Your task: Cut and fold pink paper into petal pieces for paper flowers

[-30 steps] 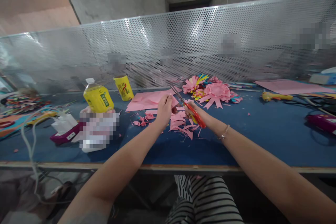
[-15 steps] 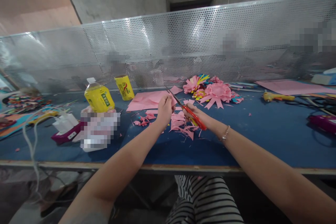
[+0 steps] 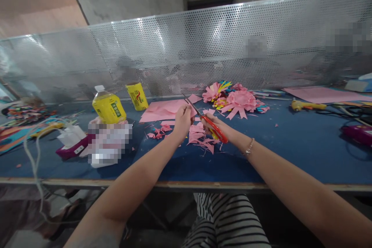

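My right hand (image 3: 213,124) is closed around the red handles of a pair of scissors (image 3: 215,128), whose blades point up and left toward my other hand. Pinched in my left hand (image 3: 183,119) is a small piece of pink paper (image 3: 192,112), mostly covered by the fingers. The blades lie right at this piece; whether they are cutting into it I cannot tell. Below the hands lies a pile of pink paper scraps (image 3: 200,137). Behind the left hand rests a larger pink paper sheet (image 3: 159,109).
Pink, yellow and blue paper flowers (image 3: 240,100) lie behind my right hand. A yellow bottle (image 3: 109,106), a yellow canister (image 3: 137,97) and a purple power strip (image 3: 72,148) stand left. A yellow glue gun (image 3: 308,105) lies right. A perforated metal screen (image 3: 203,54) borders the table's back.
The hands and scissors keep almost the same position and grip. The whole view has shifted very slightly.
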`<action>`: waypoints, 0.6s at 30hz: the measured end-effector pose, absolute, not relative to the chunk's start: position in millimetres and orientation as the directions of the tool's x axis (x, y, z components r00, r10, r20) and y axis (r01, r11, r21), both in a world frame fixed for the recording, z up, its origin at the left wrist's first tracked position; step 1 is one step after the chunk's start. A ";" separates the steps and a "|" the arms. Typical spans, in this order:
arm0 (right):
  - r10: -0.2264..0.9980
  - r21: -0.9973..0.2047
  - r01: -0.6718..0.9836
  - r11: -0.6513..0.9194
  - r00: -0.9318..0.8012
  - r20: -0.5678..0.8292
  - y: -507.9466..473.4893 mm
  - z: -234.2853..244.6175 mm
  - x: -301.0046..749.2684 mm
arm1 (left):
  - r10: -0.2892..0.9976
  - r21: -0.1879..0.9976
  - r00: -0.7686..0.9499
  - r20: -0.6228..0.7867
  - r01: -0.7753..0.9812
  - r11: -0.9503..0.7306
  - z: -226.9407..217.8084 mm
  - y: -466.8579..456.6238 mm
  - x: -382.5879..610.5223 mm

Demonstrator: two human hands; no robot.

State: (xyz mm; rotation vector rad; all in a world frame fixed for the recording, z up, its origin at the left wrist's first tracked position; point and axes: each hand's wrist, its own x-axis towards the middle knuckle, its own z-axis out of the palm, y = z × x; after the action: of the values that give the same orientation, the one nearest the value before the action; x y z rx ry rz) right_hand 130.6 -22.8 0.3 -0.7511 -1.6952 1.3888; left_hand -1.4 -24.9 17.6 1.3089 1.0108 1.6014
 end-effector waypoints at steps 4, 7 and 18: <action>0.832 -0.982 -0.072 0.173 -0.522 0.186 -23.8 0.8 129.9 | 0.899 0.897 -0.101 0.426 -0.086 -0.434 18.2 -26.2 -1.4; 0.831 -0.979 -0.070 0.193 -0.519 0.201 -24.3 0.4 130.1 | 0.903 0.901 -0.095 0.419 -0.078 -0.426 18.6 -26.9 -1.4; 0.875 -0.922 0.170 0.348 -0.413 0.253 -37.2 7.5 129.3 | 0.902 0.894 -0.085 0.423 -0.123 -0.431 18.8 -26.2 -1.6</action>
State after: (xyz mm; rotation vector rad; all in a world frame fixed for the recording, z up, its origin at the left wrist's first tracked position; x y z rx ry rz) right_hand 129.3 -37.2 7.5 -0.9220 -1.8123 1.1118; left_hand -1.6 -26.2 18.8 1.3861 0.9010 1.6333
